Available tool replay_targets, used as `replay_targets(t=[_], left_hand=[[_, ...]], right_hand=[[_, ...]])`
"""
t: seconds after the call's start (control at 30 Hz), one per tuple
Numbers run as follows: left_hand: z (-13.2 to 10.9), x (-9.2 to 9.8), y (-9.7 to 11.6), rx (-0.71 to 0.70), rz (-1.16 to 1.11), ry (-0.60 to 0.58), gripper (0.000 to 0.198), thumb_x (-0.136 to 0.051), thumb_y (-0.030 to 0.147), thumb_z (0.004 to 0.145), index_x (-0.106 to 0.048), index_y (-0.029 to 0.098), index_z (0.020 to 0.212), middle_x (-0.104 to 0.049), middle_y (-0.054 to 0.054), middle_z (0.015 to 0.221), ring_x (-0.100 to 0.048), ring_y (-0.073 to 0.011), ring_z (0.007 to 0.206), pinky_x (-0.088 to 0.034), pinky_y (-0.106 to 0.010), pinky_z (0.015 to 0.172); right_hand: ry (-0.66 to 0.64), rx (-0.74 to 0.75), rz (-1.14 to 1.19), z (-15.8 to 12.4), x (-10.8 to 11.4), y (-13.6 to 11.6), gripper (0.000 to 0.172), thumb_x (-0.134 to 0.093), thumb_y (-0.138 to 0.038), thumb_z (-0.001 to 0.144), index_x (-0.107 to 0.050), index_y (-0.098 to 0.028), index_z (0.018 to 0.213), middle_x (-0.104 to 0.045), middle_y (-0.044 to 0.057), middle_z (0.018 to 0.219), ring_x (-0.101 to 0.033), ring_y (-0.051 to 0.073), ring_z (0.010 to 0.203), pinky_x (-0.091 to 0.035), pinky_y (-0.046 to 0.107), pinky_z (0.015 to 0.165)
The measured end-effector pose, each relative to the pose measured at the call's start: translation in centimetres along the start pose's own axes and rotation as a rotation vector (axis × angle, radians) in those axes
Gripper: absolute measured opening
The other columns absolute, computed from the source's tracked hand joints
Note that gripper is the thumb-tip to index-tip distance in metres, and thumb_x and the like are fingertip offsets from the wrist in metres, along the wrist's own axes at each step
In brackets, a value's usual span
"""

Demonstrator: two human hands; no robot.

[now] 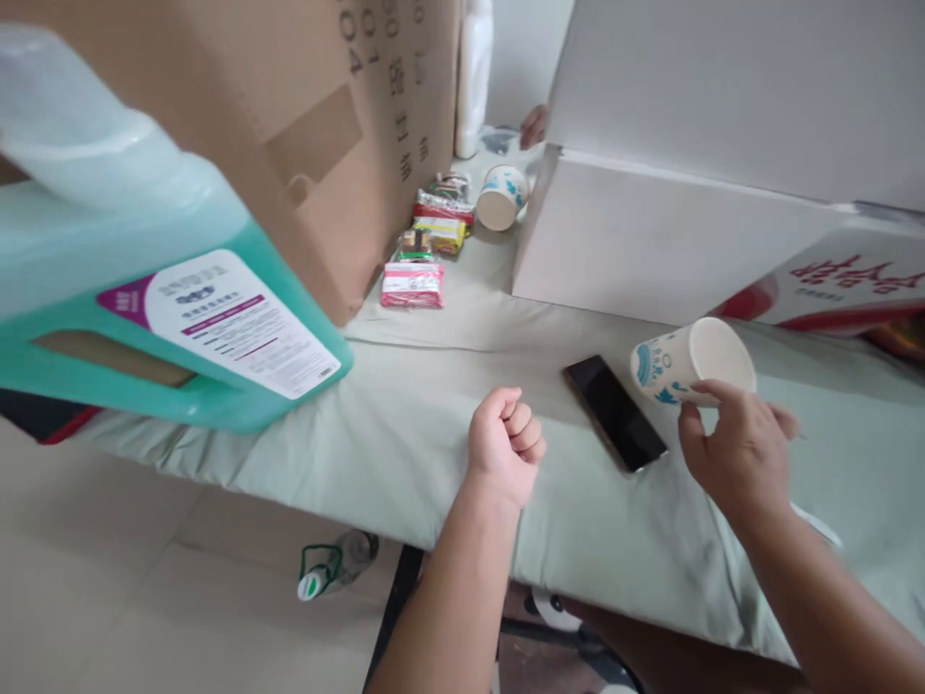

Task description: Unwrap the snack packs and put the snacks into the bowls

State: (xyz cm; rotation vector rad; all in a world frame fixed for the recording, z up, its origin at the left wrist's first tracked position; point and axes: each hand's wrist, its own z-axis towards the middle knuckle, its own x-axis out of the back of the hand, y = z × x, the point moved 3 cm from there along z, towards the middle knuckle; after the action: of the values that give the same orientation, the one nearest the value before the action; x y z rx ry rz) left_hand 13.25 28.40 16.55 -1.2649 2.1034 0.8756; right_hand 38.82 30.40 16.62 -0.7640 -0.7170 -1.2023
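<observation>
My right hand (737, 448) grips a white paper cup with blue print (686, 361), tipped on its side with the mouth facing right and away. My left hand (506, 443) is closed in a fist above the pale green cloth on the table (405, 434), with nothing visible in it. A black phone (614, 412) lies flat on the cloth between my two hands, just left of the cup.
A large teal jug with a white label (166, 318) stands at the left by a big cardboard box (289, 125). Snack packets (413, 284) and a second paper cup (502, 196) lie further back. A white box (672, 241) sits right. A bottle (336, 566) lies on the floor.
</observation>
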Motion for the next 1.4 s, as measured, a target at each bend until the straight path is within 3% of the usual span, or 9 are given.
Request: replay_targets(t=[0.1,0.27,0.43,0.57,0.83,0.97,1.1,1.27,1.4], left_hand=[[0.1,-1.4,-1.9,-0.004,0.076,-0.005,0.041,-0.050,0.016,0.083,-0.020,0.022,0.057,-0.008,0.009,0.050,-0.006,-0.0067,0.042,-0.009,-0.021,0.038],[0.1,-3.4,-4.4,-0.035,0.209,-0.072,0.040,-0.052,0.017,0.080,-0.021,0.022,0.055,-0.011,0.010,0.048,-0.006,-0.0055,0.042,-0.007,-0.021,0.040],[0.6,-3.9,-5.2,-0.040,0.212,-0.088,0.039,-0.056,0.019,0.076,-0.022,0.023,0.056,-0.012,0.011,0.046,-0.007,-0.0051,0.041,-0.007,-0.020,0.039],[0.8,-3.3,-4.1,-0.018,0.174,-0.074,0.040,-0.055,0.019,0.076,-0.020,0.024,0.056,-0.012,0.011,0.047,-0.006,-0.0049,0.040,-0.006,-0.020,0.039],[0.6,-0.4,0.4,-0.024,-0.007,-0.017,0.043,-0.059,0.018,0.073,-0.019,0.024,0.059,-0.012,0.011,0.050,-0.008,-0.0049,0.041,-0.009,-0.019,0.038],[0.7,1.0,2.5,-0.047,-0.026,0.010,0.042,-0.057,0.017,0.074,-0.018,0.024,0.059,-0.011,0.011,0.049,-0.007,-0.0050,0.041,-0.008,-0.020,0.037],[1.2,1.9,3.6,-0.061,-0.005,0.027,0.041,-0.057,0.018,0.074,-0.019,0.024,0.060,-0.010,0.011,0.050,-0.006,-0.0051,0.041,-0.007,-0.020,0.039],[1.8,2.1,2.7,0.022,-0.105,0.095,0.042,-0.060,0.023,0.069,-0.019,0.023,0.060,-0.009,0.011,0.048,-0.006,-0.0055,0.042,-0.006,-0.021,0.041],[2.0,2.3,1.0,0.056,-0.074,0.034,0.050,-0.073,0.027,0.058,-0.023,0.022,0.056,-0.016,0.011,0.048,-0.012,-0.0040,0.042,-0.010,-0.021,0.043]], right_hand=[[-0.031,-0.038,-0.062,-0.9,0.3,1.5,0.024,-0.050,-0.029,0.093,-0.060,-0.025,0.114,-0.075,0.012,0.094,-0.072,0.035,0.098,-0.039,0.053,0.093],[-0.018,0.025,0.028,-1.3,1.8,1.2,0.025,-0.055,-0.035,0.095,-0.060,-0.024,0.117,-0.072,0.015,0.124,-0.067,0.037,0.118,-0.043,0.049,0.091],[-0.052,0.142,0.211,-1.3,3.2,-0.7,0.018,-0.057,-0.031,0.095,-0.059,-0.025,0.112,-0.072,0.014,0.122,-0.068,0.035,0.118,-0.049,0.051,0.094],[-0.081,0.270,0.319,-0.2,2.9,-4.3,0.016,-0.057,-0.025,0.096,-0.059,-0.025,0.111,-0.072,0.013,0.119,-0.069,0.032,0.117,-0.053,0.048,0.095],[-0.165,0.509,0.454,3.5,0.4,-14.6,0.020,-0.054,-0.018,0.094,-0.060,-0.024,0.112,-0.072,0.012,0.119,-0.070,0.027,0.115,-0.056,0.041,0.093],[-0.217,0.578,0.516,5.2,-2.2,-17.8,0.020,-0.053,-0.017,0.094,-0.061,-0.024,0.110,-0.072,0.010,0.119,-0.070,0.024,0.110,-0.055,0.039,0.092],[-0.328,0.497,0.545,9.4,-6.7,-19.8,0.021,-0.051,-0.019,0.091,-0.063,-0.022,0.108,-0.071,0.012,0.119,-0.069,0.026,0.108,-0.054,0.040,0.091],[-0.422,0.364,0.337,19.3,-13.9,-23.6,0.031,-0.050,-0.017,0.089,-0.065,-0.018,0.116,-0.067,0.015,0.124,-0.066,0.029,0.111,-0.052,0.041,0.094],[-0.405,0.315,0.087,28.3,-19.2,-27.1,0.036,-0.048,-0.014,0.093,-0.064,-0.014,0.126,-0.062,0.016,0.135,-0.062,0.027,0.120,-0.052,0.037,0.097]])
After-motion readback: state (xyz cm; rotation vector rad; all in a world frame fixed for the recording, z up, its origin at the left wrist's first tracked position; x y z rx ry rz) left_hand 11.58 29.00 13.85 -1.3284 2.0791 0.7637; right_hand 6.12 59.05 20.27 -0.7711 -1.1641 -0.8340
